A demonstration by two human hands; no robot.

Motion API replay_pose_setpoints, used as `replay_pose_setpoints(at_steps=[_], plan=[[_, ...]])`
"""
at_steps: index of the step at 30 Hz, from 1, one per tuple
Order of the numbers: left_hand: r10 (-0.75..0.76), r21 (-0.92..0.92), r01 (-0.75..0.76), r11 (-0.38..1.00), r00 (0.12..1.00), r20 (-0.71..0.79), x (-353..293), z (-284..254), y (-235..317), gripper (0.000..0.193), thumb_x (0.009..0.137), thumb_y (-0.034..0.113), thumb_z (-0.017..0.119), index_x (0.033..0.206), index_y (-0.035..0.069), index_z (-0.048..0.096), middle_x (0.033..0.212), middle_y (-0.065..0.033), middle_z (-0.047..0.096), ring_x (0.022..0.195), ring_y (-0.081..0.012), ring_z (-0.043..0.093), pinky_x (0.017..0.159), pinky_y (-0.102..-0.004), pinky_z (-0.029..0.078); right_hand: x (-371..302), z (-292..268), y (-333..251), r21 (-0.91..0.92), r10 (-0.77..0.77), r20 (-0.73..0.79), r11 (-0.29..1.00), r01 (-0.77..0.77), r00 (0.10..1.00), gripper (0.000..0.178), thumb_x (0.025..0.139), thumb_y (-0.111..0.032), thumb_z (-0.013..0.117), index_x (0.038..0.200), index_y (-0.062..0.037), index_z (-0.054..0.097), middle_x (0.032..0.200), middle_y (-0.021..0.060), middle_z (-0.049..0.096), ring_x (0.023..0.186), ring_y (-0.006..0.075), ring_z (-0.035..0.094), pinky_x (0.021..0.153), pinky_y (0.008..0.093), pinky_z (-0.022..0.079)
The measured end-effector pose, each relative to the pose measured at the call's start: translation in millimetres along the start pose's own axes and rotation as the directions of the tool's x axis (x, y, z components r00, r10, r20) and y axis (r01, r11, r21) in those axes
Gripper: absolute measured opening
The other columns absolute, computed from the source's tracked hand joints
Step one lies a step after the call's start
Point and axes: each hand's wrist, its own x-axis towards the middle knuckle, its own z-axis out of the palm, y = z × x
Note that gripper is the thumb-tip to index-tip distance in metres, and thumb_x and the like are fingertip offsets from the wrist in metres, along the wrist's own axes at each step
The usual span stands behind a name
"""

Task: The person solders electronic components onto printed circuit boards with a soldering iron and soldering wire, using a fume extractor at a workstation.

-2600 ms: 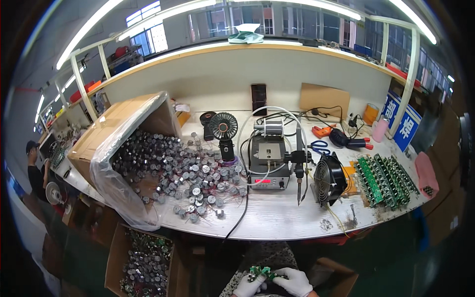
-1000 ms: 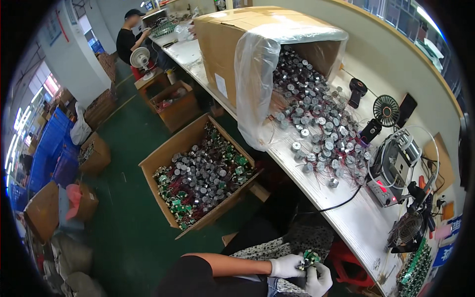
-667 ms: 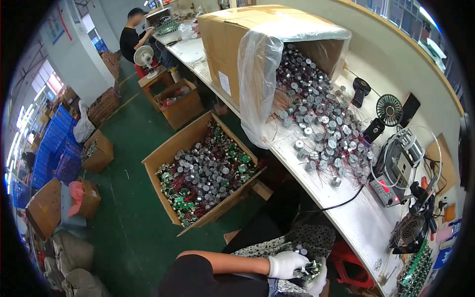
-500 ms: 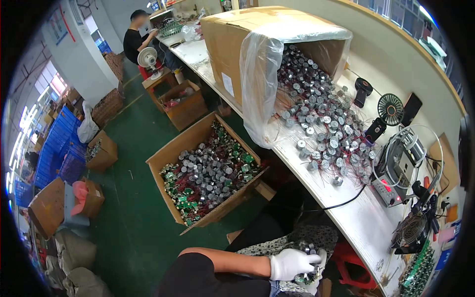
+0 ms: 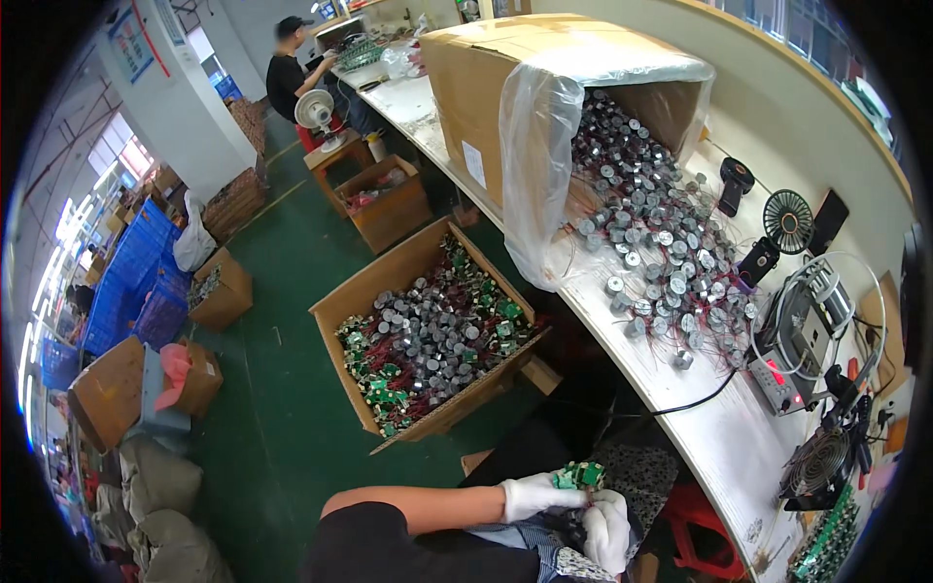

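Both my hands wear white gloves and are close together over my lap. My left hand (image 5: 535, 497) is closed on a bunch of green circuit boards (image 5: 580, 475), which stick up past its fingers. Right beside it, my right hand (image 5: 607, 531) has its fingers curled in. What it grips is hidden; a dark bundle shows between the two hands, too unclear to name. Under them lies a black-and-white speckled cloth (image 5: 637, 476). Ahead on the floor, an open carton (image 5: 340, 379) holds small round metal motors (image 5: 428, 330) with red wires and green boards.
A big carton (image 5: 476, 97) lies on its side on the white workbench (image 5: 671, 389), with motors (image 5: 671, 262) spilling out. A small fan (image 5: 787, 222), a power unit (image 5: 777, 384) and a red stool (image 5: 705, 530) are at right. A person (image 5: 287, 83) sits at the bench's far end.
My left hand has drawn back to the left, with the green boards now showing above it. More of my right hand has come into sight. The whole view has shifted slightly.
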Motion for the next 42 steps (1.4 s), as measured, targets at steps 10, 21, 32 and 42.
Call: replay_pose_setpoints(at_steps=[10,21,32,42], plan=[[0.563,0.857,-0.405,-0.317,0.647,0.514,-32,-2,39,0.057,0.066,0.033,0.075,0.117,0.013,0.060,0.132,-0.0136,0.049,0.121,-0.0355,0.045,0.097,-0.0500,0.040,13,2,-2,-0.248,-0.097,0.145,0.960,0.131,0.985,0.019,0.087,-0.015,0.056,0.086,0.0002,0.067,0.110,0.0196,0.061,0.105,0.0334,0.056,0.094,0.0377,0.043],[0.595,0.748,-0.179,-0.639,0.500,0.628,-117,-7,177,0.016,0.065,0.021,0.066,0.074,0.009,0.059,0.109,-0.0129,0.060,0.100,-0.0300,0.057,0.082,-0.0450,0.048,70,29,-103,-0.085,-0.221,0.166,0.968,0.237,0.961,0.042,0.072,-0.007,0.063,0.113,0.0023,0.061,0.128,0.0231,0.052,0.117,0.0346,0.053,0.101,0.0378,0.042],[0.874,0.388,0.797,-0.463,0.483,0.050,-196,-206,202,0.012,0.070,0.021,0.069,0.077,0.013,0.064,0.098,-0.0069,0.058,0.100,-0.0282,0.054,0.088,-0.0425,0.043,68,22,-83,-0.060,-0.084,0.145,0.994,0.094,0.986,0.033,0.077,-0.012,0.060,0.106,0.0029,0.065,0.122,0.0211,0.057,0.114,0.0325,0.057,0.098,0.0363,0.044],[0.750,0.385,0.876,-0.289,0.457,-0.478,-186,-238,184,0.047,0.076,0.052,0.062,0.099,0.011,0.069,0.109,-0.0133,0.059,0.108,-0.0319,0.055,0.091,-0.0467,0.045,56,-1,-55,-0.055,-0.044,0.085,0.997,0.049,0.995,0.031,0.081,-0.016,0.060,0.106,0.0008,0.067,0.118,0.0187,0.060,0.110,0.0286,0.059,0.095,0.0347,0.046]])
